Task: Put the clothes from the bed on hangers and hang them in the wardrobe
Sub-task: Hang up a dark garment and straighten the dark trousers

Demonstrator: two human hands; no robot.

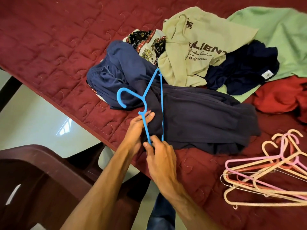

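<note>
The bed [49,39] edge runs on a slant from 9 o'clock down to 6 o'clock. Beyond it lies glossy floor [33,113], with a brown chair [41,180] close to the edge at 8 o'clock, narrowing the room there. The quilt is bare from 10 to 12 o'clock and at 5 o'clock.

Both hands hold a blue hanger [143,97] just inside the edge, at centre. The left hand [141,121] has its fingers curled round one sloping arm below the neck. The right hand [159,151] pinches the near corner. The hanger lies over a dark garment [207,117] spread toward 3 o'clock.

The other clothes are heaped from 12 to 3 o'clock: blue shorts [119,72], a patterned cloth [147,42], a beige hoodie [207,34], a navy shirt [245,68], a green cloth [282,35] and a red garment [279,98]. The hoodie's print reads "SLIEN", cut off by folds, and below it "LIVE YOUR DREAMS". The cursive line between them is unreadable. The navy shirt has a small white label, too small to read.

Pink and peach spare hangers [265,176] lie tangled at 4 o'clock.
</note>
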